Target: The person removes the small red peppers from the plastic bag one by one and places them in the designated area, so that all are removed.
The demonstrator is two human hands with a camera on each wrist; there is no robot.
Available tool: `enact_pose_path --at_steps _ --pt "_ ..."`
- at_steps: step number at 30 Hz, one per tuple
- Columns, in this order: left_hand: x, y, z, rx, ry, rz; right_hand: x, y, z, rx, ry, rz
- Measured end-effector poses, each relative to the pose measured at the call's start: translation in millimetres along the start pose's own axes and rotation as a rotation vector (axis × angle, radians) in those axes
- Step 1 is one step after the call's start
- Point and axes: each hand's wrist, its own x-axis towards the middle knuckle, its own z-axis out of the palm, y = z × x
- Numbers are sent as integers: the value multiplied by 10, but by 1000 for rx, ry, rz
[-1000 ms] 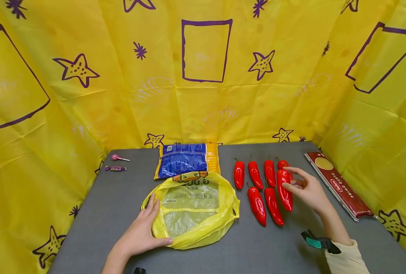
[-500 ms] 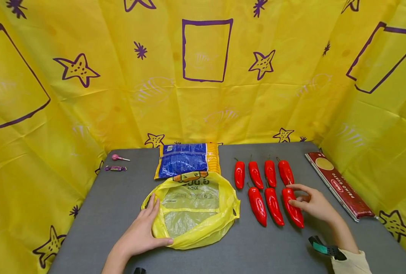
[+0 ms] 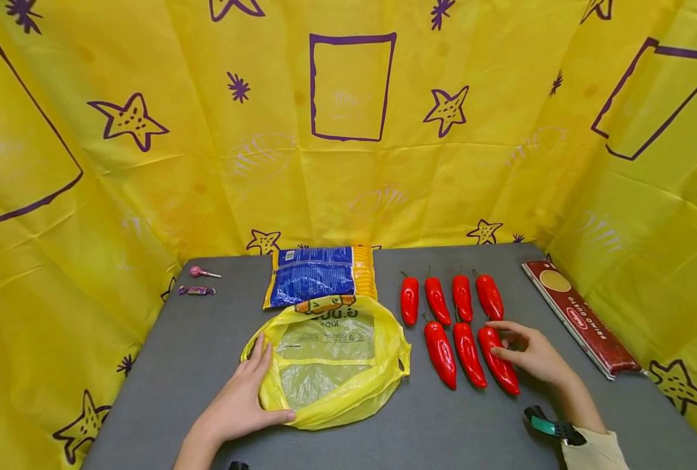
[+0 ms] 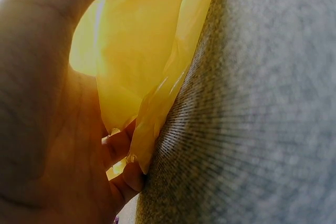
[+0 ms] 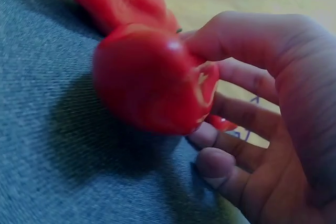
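Observation:
My left hand is spread along the left side of an opened yellow plastic bag, fingers and thumb on its rim. In the left wrist view the fingertips touch the thin yellow plastic close over the cloth. At the right end of the front row, my right hand holds a red pepper between thumb and fingers. The right wrist view shows this pepper close over the cloth, with a shadow below it. Two more red peppers lie left of it. Several others form a row behind.
A blue and yellow packet lies behind the bag. Far left are a pink lollipop and a purple wrapped candy. A long red packet lies along the right side. Yellow patterned cloth walls the grey table.
My right hand has carried the pepper forward and down, from over the back row's rightmost pepper to the front row's right end. The left hand and bag have stayed put.

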Motion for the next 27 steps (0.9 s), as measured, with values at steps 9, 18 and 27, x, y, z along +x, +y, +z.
enact_pose_path --at_steps 9,18,27 --pt "-5 -18 -16 2 22 -1 -32 25 35 -43 61 -36" --pt "-25 -28 -55 65 151 52 -55 10 30 -63 64 1" --pt "-44 142 -195 139 239 -9 -70 -142 -77 -105 124 18"
